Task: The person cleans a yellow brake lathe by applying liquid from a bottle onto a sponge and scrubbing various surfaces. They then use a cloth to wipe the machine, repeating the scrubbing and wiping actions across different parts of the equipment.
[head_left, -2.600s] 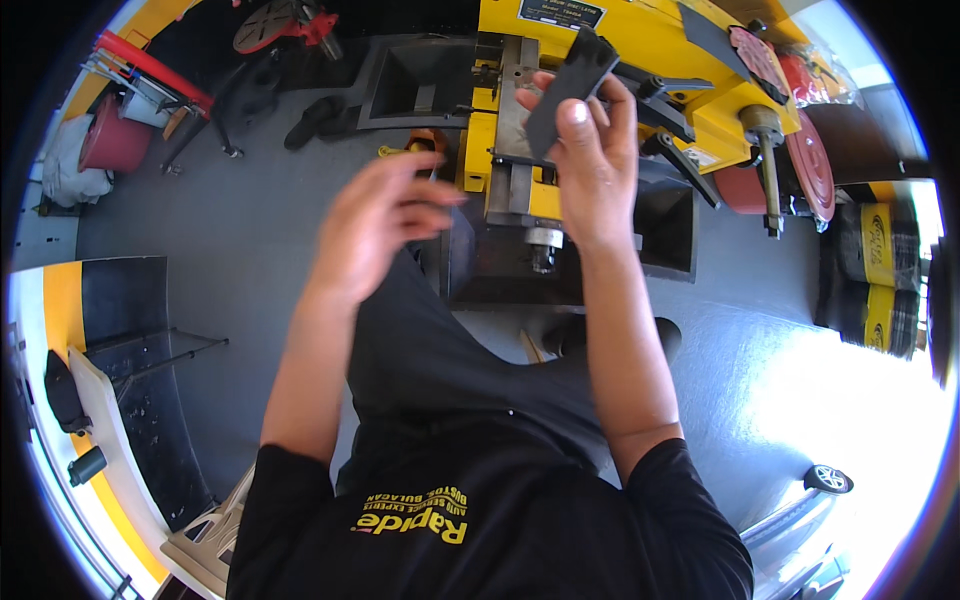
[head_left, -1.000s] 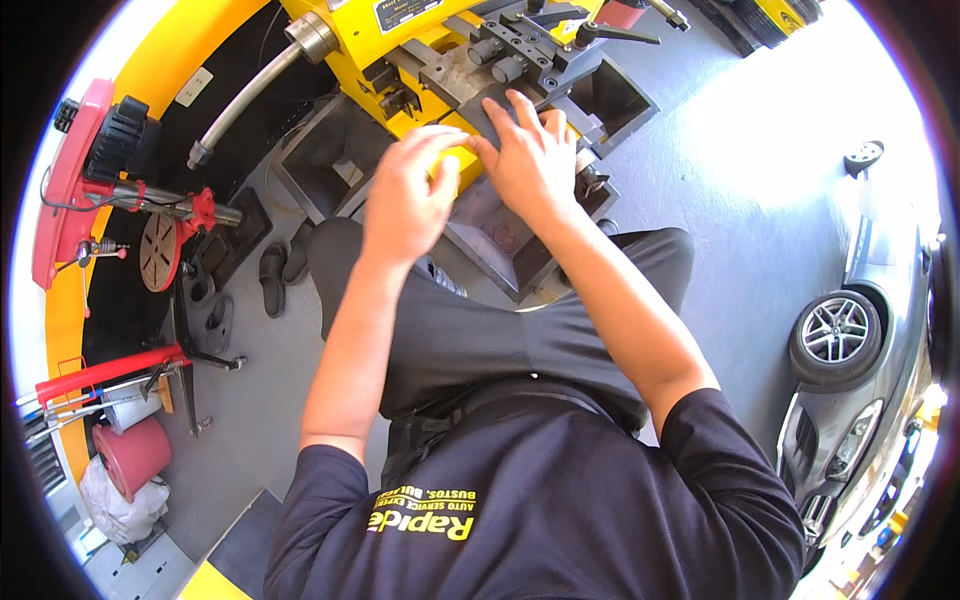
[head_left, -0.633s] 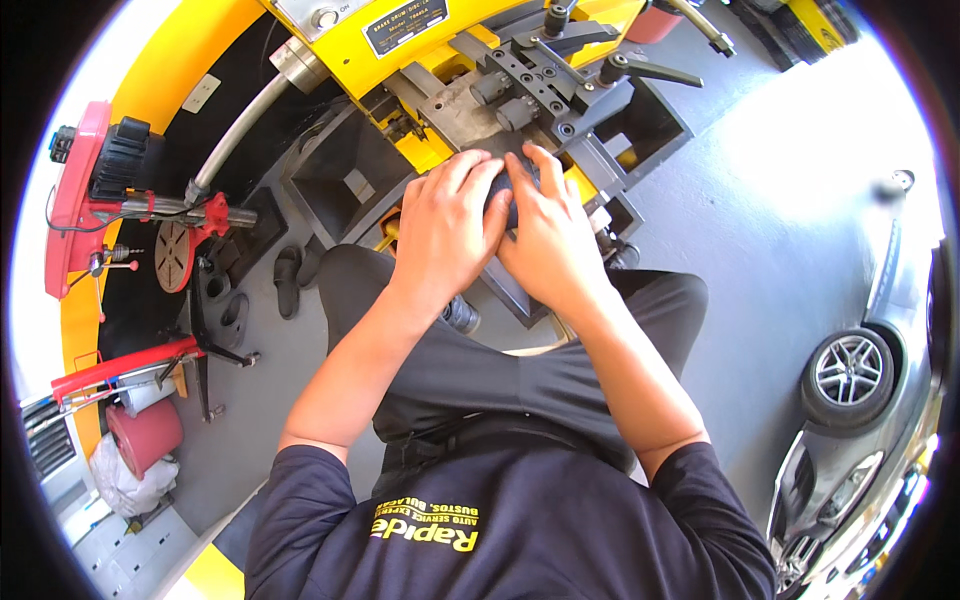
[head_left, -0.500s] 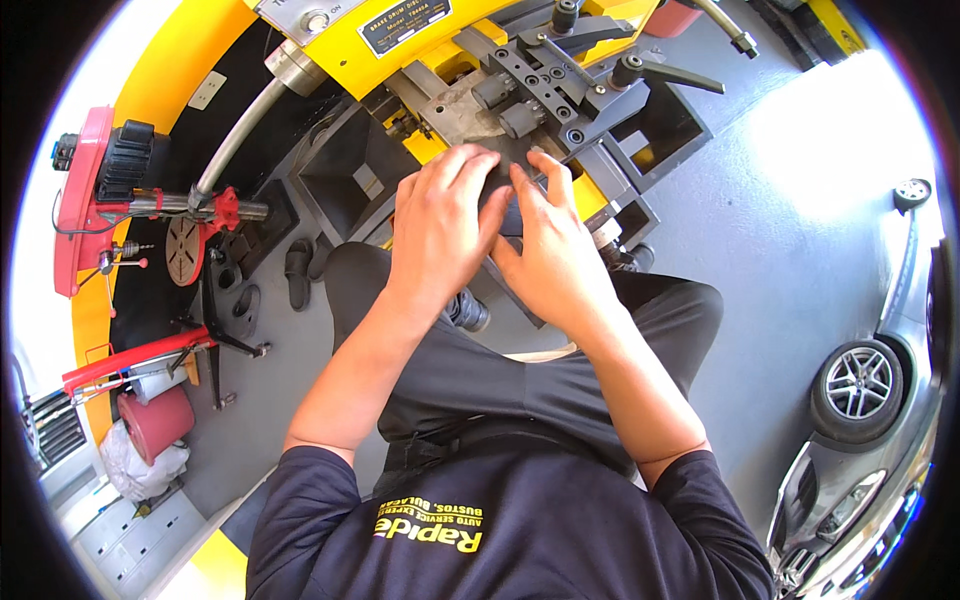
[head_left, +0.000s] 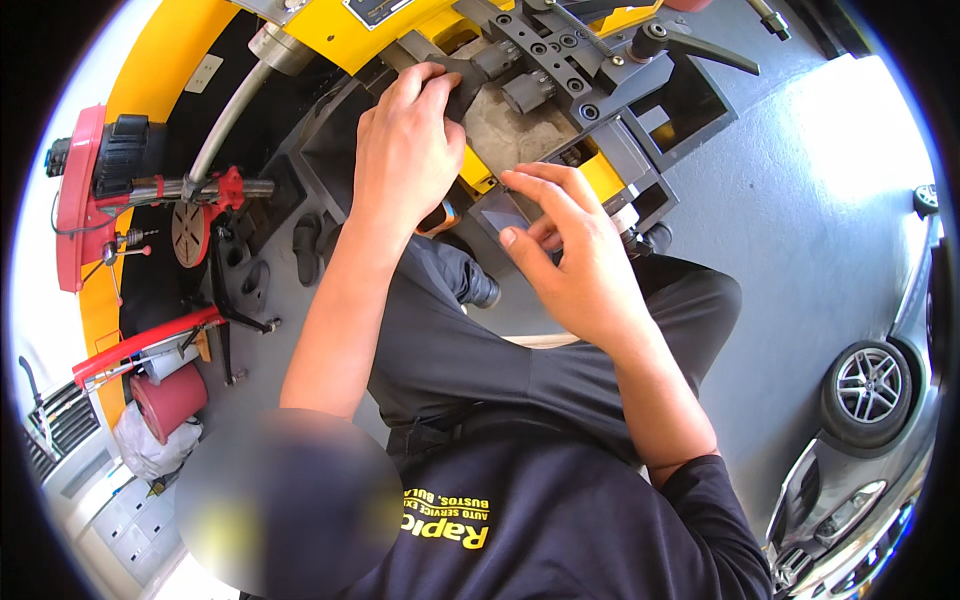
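Note:
A yellow and grey brake lathe point(head_left: 330, 38) stands in front of me. Over the left side of its metal bed point(head_left: 510, 128) is my left hand point(head_left: 412, 145), its fingers curled on a dark flat piece point(head_left: 464, 84). What the piece is I cannot make out, and part of it is hidden under the fingers. Lower and to the right, my right hand point(head_left: 583, 262) hovers near the front edge of the bed, fingers apart, holding nothing. Beyond the hands sits the dark tool holder point(head_left: 570, 60) with two round knobs point(head_left: 528, 92) and a black lever point(head_left: 705, 48).
A red drill press point(head_left: 85, 200) stands at the left, above a red-topped stand point(head_left: 150, 345) and a dark red drum point(head_left: 168, 402). Black slippers point(head_left: 306, 248) lie on the grey floor. A silver car's wheel point(head_left: 866, 394) is at the right.
My hands have moved apart. The left went up and left along with the dark piece; the right drew back, lower and to the right, baring the metal bed.

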Demonstrator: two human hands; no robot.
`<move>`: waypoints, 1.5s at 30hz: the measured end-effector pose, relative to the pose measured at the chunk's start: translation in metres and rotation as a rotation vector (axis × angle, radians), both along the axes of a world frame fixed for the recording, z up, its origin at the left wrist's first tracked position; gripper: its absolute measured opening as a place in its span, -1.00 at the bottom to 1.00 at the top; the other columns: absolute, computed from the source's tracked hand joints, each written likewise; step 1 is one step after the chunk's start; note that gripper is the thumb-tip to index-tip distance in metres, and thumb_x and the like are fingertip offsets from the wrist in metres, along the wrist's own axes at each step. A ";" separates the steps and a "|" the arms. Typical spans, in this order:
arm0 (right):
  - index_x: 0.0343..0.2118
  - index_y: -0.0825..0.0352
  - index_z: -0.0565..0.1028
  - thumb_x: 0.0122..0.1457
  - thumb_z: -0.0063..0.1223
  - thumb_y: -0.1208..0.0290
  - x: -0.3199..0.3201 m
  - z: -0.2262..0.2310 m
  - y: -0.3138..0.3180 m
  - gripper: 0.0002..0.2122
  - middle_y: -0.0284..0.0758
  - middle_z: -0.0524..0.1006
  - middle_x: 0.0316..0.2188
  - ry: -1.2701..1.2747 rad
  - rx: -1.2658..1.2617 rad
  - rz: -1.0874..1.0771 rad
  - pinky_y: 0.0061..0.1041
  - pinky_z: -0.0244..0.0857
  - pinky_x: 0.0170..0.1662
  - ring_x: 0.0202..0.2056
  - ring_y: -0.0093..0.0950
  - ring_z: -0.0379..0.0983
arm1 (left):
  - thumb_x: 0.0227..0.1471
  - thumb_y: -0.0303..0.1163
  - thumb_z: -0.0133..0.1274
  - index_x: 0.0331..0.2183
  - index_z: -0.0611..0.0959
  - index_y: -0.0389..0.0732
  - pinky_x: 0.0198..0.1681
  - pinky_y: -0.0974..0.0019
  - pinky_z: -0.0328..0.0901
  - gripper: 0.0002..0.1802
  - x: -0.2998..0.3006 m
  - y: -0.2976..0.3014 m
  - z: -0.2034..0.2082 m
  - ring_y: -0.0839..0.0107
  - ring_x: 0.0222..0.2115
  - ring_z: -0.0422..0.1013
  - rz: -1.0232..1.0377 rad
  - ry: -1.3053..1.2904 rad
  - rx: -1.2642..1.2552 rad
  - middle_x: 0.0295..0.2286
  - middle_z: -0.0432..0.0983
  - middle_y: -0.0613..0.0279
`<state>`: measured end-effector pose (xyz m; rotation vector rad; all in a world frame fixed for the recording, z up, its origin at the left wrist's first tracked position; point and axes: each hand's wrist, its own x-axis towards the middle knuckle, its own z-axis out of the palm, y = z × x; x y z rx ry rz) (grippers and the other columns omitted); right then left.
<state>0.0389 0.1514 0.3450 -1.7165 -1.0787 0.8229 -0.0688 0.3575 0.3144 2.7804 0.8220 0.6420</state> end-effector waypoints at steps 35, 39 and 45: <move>-0.07 0.30 0.72 0.11 0.30 0.63 0.011 -0.042 0.072 -0.70 -0.27 0.69 -0.13 -0.661 0.403 -0.161 -0.36 0.41 -0.15 -0.27 -0.29 0.53 | 0.25 0.00 0.15 0.24 0.67 -0.04 0.40 -0.22 0.11 -0.38 -0.046 0.017 0.015 -0.03 0.37 0.28 -0.251 0.178 -0.053 0.33 0.47 0.28; -0.13 0.29 0.74 0.10 0.27 0.66 0.025 -0.028 0.074 -0.73 -0.28 0.71 -0.19 -0.756 0.478 -0.180 -0.39 0.41 -0.14 -0.25 -0.33 0.55 | 0.11 -0.19 0.31 0.20 0.70 -0.05 0.33 -0.01 0.29 -0.39 -0.045 0.017 0.008 -0.01 0.29 0.38 -0.245 0.095 -0.151 0.28 0.52 0.31; -0.17 0.22 0.76 0.14 0.31 0.60 0.052 -0.004 0.101 -0.79 -0.41 0.73 -0.23 -0.893 0.557 -0.204 -0.43 0.37 -0.10 -0.25 -0.37 0.53 | 0.08 -0.32 0.30 0.18 0.72 -0.07 0.27 0.07 0.37 -0.41 -0.043 0.038 -0.001 0.09 0.14 0.49 -0.237 0.044 -0.103 0.26 0.55 0.31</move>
